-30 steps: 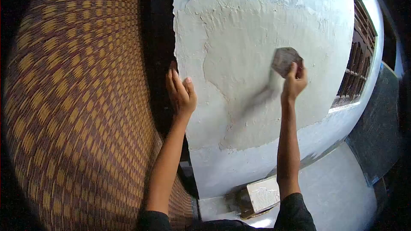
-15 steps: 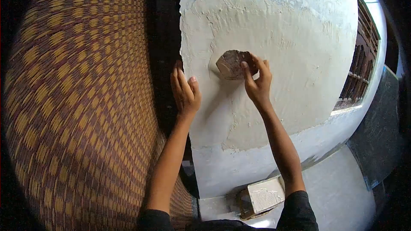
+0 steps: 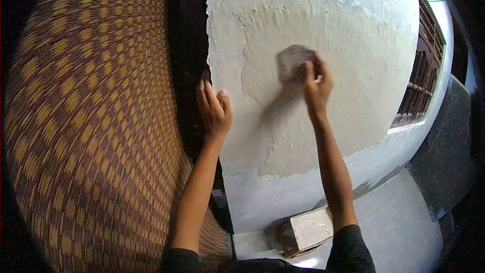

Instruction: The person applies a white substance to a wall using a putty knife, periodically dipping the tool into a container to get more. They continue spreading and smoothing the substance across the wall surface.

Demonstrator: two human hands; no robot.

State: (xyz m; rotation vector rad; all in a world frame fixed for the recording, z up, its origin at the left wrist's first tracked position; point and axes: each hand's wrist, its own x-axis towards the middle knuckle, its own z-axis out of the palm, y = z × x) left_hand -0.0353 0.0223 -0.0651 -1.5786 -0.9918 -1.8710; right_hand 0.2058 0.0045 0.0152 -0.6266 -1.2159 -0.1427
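Note:
A flat putty scraper [image 3: 294,65], grey-brown, many-sided and smeared by motion, is pinched between the thumb and fingers of my right hand [image 3: 318,86]. It is close over the cream putty patch [image 3: 348,71] on the wall, and its shadow falls below and to the left. My left hand [image 3: 214,108] lies at the wall's rough left edge, fingers stretched upward and thumb apart, holding no tool. Ridges and small lumps mark the putty around the scraper.
On the floor by the wall's foot stands a rectangular container [image 3: 311,228] with creamy putty on top. A woven brown-and-yellow mat [image 3: 101,121] rises along the left, beside a dark gap. A barred window [image 3: 424,65] and a dark panel [image 3: 439,146] are at the right.
My right hand has swung the scraper to the right and slightly up, away from the left part of the putty patch. My left hand stays at the wall edge.

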